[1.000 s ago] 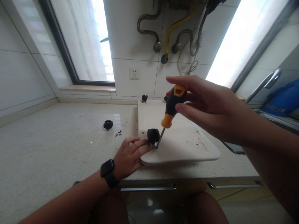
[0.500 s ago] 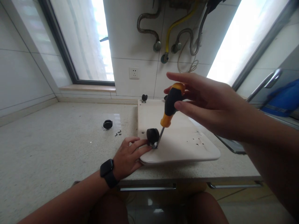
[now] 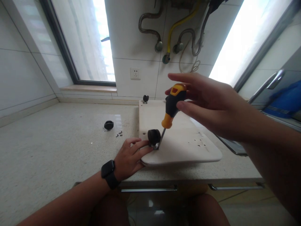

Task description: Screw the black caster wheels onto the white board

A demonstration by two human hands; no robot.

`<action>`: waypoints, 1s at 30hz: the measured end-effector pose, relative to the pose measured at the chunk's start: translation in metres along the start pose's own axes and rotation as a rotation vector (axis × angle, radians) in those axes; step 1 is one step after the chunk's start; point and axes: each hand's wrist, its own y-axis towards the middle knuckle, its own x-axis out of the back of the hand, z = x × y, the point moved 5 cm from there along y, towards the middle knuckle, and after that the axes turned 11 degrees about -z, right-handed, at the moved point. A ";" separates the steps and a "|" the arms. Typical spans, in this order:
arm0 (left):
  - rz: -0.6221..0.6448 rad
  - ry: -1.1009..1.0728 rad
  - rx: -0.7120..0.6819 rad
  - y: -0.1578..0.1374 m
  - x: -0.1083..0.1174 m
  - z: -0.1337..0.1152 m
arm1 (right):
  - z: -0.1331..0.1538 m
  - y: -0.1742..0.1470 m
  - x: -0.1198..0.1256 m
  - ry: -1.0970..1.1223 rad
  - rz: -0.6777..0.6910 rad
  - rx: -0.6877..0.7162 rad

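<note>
Two hands at one caster [image 3: 154, 137]: our right hand [image 3: 209, 105] grasps the screwdriver [image 3: 172, 105] between thumb and fingers, index finger extended. Below that grip, the tip meets the caster's base on the white board [image 3: 174, 154]; our left hand [image 3: 131, 155] reaches in beside it (pinching or merely bracing, we cannot tell). Step, we judge: turning a screw. Next move calls for steady downward pressure, shaft aligned.

Access to the near caster [image 3: 154, 137] is blocked on the left by the left hand [image 3: 129, 157] and on the right by the screwdriver [image 3: 172, 105]. The right hand [image 3: 209, 102] obstructs entry from above. Passage exists over the tabletop [image 3: 58, 141] left of the board [image 3: 178, 144], around a separate caster [image 3: 108, 125] and small screws [image 3: 121, 135].
</note>
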 end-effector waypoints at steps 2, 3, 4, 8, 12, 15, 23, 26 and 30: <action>-0.002 0.000 0.000 0.001 0.000 0.000 | 0.000 0.001 0.000 -0.061 -0.031 0.009; -0.003 -0.001 -0.002 0.001 0.000 -0.001 | 0.000 0.002 0.001 -0.111 -0.059 0.014; -0.003 -0.001 -0.004 0.002 0.001 -0.001 | 0.000 0.003 0.001 -0.166 -0.089 0.021; 0.000 0.004 0.000 0.001 0.000 0.000 | -0.001 0.002 0.002 -0.251 -0.096 0.018; 0.001 -0.003 0.008 -0.001 0.000 0.001 | -0.001 -0.001 0.002 -0.044 0.003 -0.001; 0.002 -0.007 0.009 -0.001 -0.001 0.001 | 0.000 -0.001 0.003 -0.005 0.004 0.008; 0.008 -0.002 0.010 -0.002 0.000 0.001 | 0.003 0.000 0.006 -0.339 -0.135 0.104; 0.012 -0.005 0.016 -0.003 -0.001 0.002 | 0.001 -0.002 0.007 -0.237 -0.044 0.071; 0.003 -0.003 0.012 -0.004 -0.002 0.003 | 0.000 -0.003 0.008 -0.062 0.033 0.033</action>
